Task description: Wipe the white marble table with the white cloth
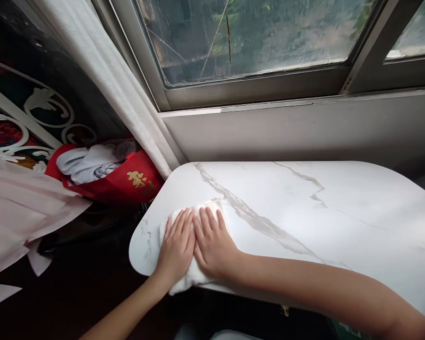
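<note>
A white cloth (193, 278) lies on the left part of the white marble-patterned tabletop (340, 203), its lower edge hanging a little over the table's near edge. My left hand (176, 248) rests flat on the cloth with fingers stretched out. Beside it, my right hand (214, 245) also presses flat on the cloth, fingers spread and pointing away from me. The two hands touch at the thumbs. Much of the cloth is hidden under them, and neither hand wraps round it.
Behind the table is a wall below a metal-framed window (255, 85). A pale curtain (102, 71) hangs at the left corner. Left of the table stands a red bag (116, 182) with light fabric (88, 163) in it, near a white ornate metal frame (17, 113) and pink cloth (24, 208).
</note>
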{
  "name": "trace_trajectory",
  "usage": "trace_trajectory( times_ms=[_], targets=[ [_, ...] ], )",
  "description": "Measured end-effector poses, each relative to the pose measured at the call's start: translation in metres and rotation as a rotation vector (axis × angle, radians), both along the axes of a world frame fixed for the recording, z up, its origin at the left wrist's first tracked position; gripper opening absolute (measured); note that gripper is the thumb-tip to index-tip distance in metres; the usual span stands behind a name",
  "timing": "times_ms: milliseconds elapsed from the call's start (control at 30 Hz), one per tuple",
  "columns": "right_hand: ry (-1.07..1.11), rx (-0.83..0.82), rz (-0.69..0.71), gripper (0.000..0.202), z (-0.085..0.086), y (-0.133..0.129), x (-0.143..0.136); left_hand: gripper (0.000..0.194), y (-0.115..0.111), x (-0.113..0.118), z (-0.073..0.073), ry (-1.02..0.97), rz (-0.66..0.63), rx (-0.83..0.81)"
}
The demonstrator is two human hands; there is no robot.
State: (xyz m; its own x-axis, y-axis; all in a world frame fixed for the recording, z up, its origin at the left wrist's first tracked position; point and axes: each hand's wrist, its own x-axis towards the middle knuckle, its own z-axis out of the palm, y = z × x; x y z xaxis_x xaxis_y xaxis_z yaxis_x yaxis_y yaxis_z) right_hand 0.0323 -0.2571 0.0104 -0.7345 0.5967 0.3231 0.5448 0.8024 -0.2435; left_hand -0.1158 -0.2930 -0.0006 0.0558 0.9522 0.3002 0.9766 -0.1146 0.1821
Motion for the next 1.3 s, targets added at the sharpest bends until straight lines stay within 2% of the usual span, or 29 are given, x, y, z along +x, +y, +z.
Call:
trace_trajectory(
  times_ms=[67,133,267,400,533,633,733,833,933,1033,1167,1300],
  targets=[
    [-0.01,-0.017,0.024,0.061,0.003,-0.003,0.01,0.05,-0.005,0.01,-0.001,0.0,-0.01,0.007],
    [-0.029,-0.077,0.027,0.061,0.007,0.005,0.014,0.05,-0.001,0.017,-0.002,-0.002,-0.012,0.01],
    [-0.024,-0.213,-0.023,0.052,0.014,0.043,0.008,0.048,0.028,0.02,-0.003,-0.023,0.006,0.01],
    [0.011,-0.165,-0.067,0.047,0.01,0.095,0.0,0.045,0.078,0.018,-0.001,-0.039,0.033,0.003],
    [0.01,-0.097,-0.136,0.043,0.006,0.151,-0.001,0.043,0.144,0.021,0.002,-0.031,0.055,0.001],
    [0.019,-0.064,-0.242,0.041,0.005,0.19,0.003,0.042,0.194,0.028,0.005,-0.04,0.038,-0.02],
    [0.03,-0.045,-0.369,0.042,0.003,0.22,0.009,0.041,0.237,0.036,0.008,-0.051,-0.023,-0.065],
    [0.058,-0.032,-0.468,0.04,0.002,0.237,0.013,0.041,0.265,0.042,0.01,-0.047,-0.093,-0.068],
    [0.075,-0.027,-0.517,0.037,0.0,0.243,0.015,0.04,0.277,0.044,0.011,-0.05,-0.15,-0.05],
    [0.077,-0.016,-0.529,0.037,-0.001,0.239,0.016,0.04,0.277,0.044,0.011,-0.052,-0.154,-0.059],
    [0.051,-0.023,-0.536,0.041,-0.002,0.224,0.02,0.042,0.263,0.049,0.012,-0.054,-0.152,-0.101],
    [0.02,-0.015,-0.52,0.043,-0.001,0.199,0.031,0.043,0.237,0.058,0.013,-0.051,-0.138,-0.11]
  ],
)
